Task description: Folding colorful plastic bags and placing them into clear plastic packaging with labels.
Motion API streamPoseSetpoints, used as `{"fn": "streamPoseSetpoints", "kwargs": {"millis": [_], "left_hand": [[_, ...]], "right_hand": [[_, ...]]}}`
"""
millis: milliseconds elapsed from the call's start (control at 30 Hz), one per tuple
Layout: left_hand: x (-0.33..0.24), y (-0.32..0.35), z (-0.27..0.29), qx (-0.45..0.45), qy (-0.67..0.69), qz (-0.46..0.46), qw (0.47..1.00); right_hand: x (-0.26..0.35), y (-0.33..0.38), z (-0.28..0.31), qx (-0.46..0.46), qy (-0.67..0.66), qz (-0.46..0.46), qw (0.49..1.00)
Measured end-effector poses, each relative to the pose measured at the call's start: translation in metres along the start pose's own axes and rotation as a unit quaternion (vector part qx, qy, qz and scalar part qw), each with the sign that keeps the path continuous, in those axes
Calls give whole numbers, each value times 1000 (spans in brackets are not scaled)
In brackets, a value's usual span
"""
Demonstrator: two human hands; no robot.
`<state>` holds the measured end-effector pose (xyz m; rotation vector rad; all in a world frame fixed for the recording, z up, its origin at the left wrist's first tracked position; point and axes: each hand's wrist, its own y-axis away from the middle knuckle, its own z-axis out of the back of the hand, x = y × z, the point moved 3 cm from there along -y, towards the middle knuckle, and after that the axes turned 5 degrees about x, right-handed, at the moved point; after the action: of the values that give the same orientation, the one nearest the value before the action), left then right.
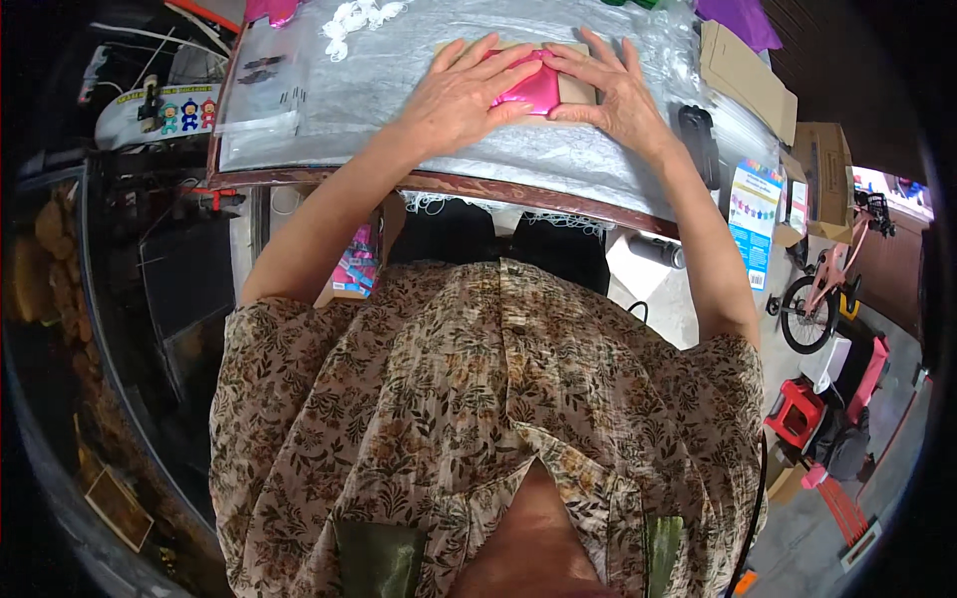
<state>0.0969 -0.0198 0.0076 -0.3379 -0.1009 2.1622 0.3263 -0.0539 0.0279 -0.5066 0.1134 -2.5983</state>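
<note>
The left hand (464, 100) lay flat and spread on a shiny pink sheet (539, 95) over cardboard (576, 91); the right hand (610, 92), also spread, touched the cardboard's right side.

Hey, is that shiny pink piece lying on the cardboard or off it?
On the cardboard: its brown surface shows beyond the pink piece, with the left hand and right hand resting over them.

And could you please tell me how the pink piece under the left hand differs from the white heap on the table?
The pink piece is glossy and fairly smooth; the white heap is loose and tangled. The left hand rests on the pink piece, while neither hand touches the white heap. Both are on the table.
</note>
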Motion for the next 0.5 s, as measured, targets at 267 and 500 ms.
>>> {"fn": "streamPoseSetpoints", "kwargs": {"millis": [267,500], "left_hand": [[-4,-5,5,8,0,0,1000],[-4,-7,2,-8,3,2,1000]], "right_hand": [[-18,41,2,-72,30,-89,993],[9,23,-7,-87,-28,-101,991]]}}
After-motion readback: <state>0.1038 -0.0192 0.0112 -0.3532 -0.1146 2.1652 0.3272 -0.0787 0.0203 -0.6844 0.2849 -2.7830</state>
